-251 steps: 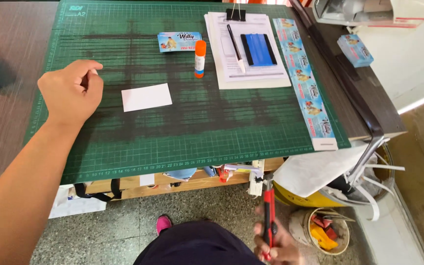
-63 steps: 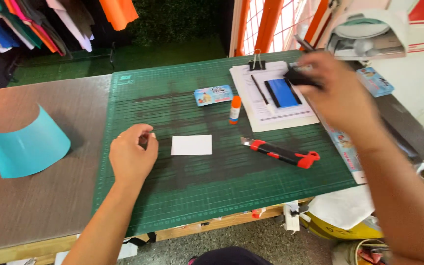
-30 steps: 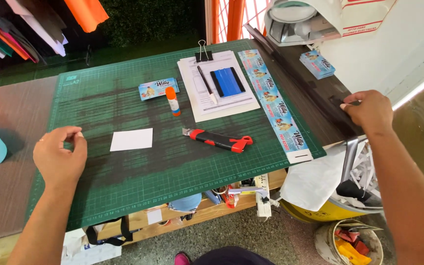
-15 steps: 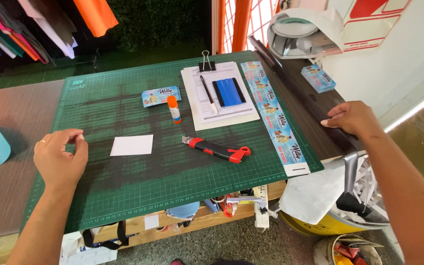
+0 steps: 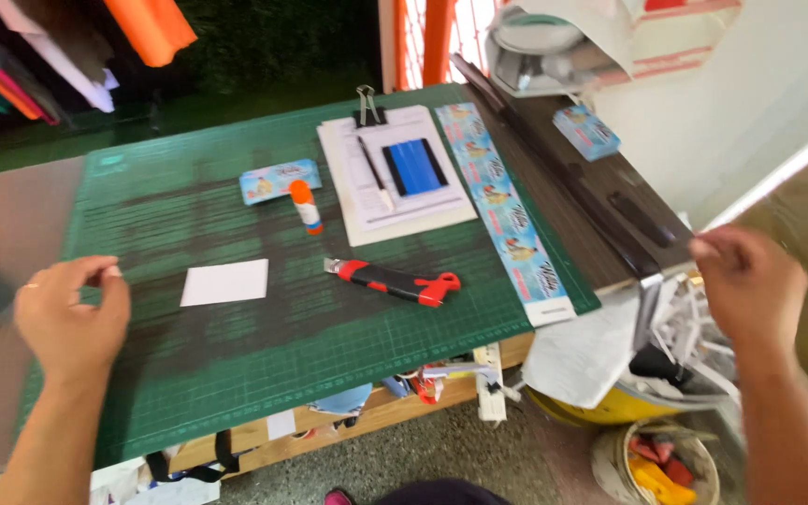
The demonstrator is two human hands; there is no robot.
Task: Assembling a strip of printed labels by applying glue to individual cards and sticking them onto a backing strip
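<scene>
- Nearest to the camera, the left hand (image 5: 69, 318) hovers over the left edge of the green cutting mat (image 5: 236, 346). Its fingers are curled loosely and the thumb and forefinger almost meet, but it holds nothing that I can see.
- Also near, the right hand (image 5: 748, 285) is in the air beyond the right end of the table, off the mat. It is blurred; the fingers look bent, and I cannot tell if something is between them.
- Below the table edge, on the floor side, a yellow bucket (image 5: 610, 411) and a basket with small coloured items (image 5: 656, 463) stand under the right hand.
- Just beside the left hand, to its right, a small white card (image 5: 225, 282) lies flat on the mat, not touched by any hand.
- Further right, near the middle of the mat, a red and black utility knife (image 5: 393, 281) lies on its side, well apart from both hands.
- Behind the knife, an orange-capped glue stick (image 5: 307, 206) stands upright, and a small light blue box (image 5: 280, 180) lies just behind it.
- To the right of these, a clipboard with white paper (image 5: 395, 178) carries a pen (image 5: 372, 168) and a blue flat piece (image 5: 414, 166).
- A long printed strip (image 5: 507, 210) lies along the right edge of the mat.
- Farthest, on the dark table surface, another blue box (image 5: 586, 131) rests beside a long black bar (image 5: 554, 164).
</scene>
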